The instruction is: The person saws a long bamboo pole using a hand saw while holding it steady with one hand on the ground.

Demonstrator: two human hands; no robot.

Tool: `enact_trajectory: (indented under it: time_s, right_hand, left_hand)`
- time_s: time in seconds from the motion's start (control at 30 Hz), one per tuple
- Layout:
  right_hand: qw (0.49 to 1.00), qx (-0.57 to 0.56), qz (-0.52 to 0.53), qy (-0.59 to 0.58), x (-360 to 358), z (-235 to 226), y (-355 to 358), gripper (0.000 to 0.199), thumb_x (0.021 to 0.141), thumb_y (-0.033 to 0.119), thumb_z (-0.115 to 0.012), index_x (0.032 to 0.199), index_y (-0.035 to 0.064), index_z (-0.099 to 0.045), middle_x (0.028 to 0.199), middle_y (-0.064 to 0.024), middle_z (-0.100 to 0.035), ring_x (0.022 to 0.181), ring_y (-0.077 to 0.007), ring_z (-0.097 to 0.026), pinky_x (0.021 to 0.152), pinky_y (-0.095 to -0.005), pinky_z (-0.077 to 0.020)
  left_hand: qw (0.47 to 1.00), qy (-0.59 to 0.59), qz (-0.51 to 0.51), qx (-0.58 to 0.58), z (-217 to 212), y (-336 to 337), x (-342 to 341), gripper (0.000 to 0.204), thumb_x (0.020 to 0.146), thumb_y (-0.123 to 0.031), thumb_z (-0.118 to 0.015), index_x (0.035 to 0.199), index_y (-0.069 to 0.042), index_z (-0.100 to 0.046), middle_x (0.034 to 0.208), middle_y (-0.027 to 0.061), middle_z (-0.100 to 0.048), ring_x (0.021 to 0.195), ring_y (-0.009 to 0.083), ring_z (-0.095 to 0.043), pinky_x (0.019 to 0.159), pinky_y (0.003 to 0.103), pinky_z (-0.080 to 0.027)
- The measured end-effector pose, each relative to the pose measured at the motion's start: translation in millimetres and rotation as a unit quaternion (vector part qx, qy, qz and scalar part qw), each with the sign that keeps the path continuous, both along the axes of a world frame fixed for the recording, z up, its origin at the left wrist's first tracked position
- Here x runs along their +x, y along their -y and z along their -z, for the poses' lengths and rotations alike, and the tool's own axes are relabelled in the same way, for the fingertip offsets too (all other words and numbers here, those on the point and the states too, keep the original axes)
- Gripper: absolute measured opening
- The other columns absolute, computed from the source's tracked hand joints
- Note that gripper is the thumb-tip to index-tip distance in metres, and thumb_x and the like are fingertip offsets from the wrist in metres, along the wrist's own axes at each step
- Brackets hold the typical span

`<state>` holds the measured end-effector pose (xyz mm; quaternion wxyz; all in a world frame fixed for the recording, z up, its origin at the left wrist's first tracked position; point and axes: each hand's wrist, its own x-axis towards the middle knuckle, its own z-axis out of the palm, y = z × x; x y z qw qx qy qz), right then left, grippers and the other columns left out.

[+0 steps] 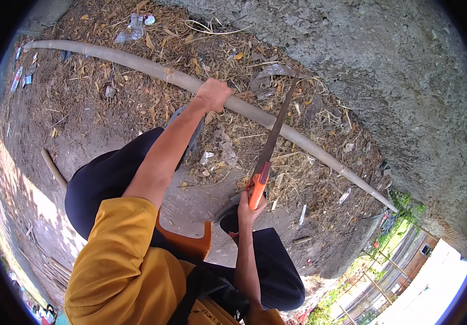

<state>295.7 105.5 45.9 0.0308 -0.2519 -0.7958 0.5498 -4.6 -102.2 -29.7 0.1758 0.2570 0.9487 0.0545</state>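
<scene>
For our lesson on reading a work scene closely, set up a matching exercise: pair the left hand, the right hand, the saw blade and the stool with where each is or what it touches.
Column one:
1. left hand
2. right hand
3. saw blade
4. orange stool

Column two:
A. crosses the bamboo pole
B. under the person, between the legs
C. clasps the pole
D. wraps the orange saw handle

Pairs: 1-C, 2-D, 3-A, 4-B
</scene>
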Motion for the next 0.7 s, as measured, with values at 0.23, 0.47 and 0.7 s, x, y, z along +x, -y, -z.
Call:
enact_trajectory:
  time_s: [0.23,0.47,0.7]
  right_hand:
    - [0.983,-0.132,0.11,-0.071,70,-6,19,0.014,0.078,-0.01,-0.061,0.073,0.0002,-0.052,0.069,0.0047,-0.049,0.064,-0.0048,-0.047,0.067,-0.0266,-0.0478]
    - [0.999,-0.043,0.021,0.01,29,5,5,0.015,0.082,-0.011,-0.06,0.074,-0.0009,-0.052,0.07,-0.0006,-0.053,0.065,-0.0068,-0.048,0.084,-0.0312,-0.0502]
    - [0.993,-0.104,0.035,-0.036,41,15,-1,0.02,0.083,-0.008,-0.061,0.069,0.0009,-0.051,0.065,0.0025,-0.051,0.062,-0.0071,-0.053,0.062,-0.0266,-0.0484]
  left_hand:
    - [1.0,0.003,-0.016,-0.016,5,0,5,0.044,0.068,-0.015,-0.075,0.112,-0.013,-0.072,0.093,0.0102,-0.075,0.089,0.0268,-0.074,0.078,0.041,-0.059]
    - [1.0,-0.009,-0.004,-0.015,12,-1,6,0.045,0.068,-0.015,-0.075,0.113,-0.014,-0.071,0.092,0.0093,-0.074,0.088,0.0267,-0.074,0.075,0.041,-0.059]
    - [1.0,-0.024,-0.013,-0.001,25,-3,4,0.046,0.067,-0.016,-0.076,0.113,-0.014,-0.07,0.093,0.0084,-0.074,0.087,0.0266,-0.074,0.075,0.041,-0.059]
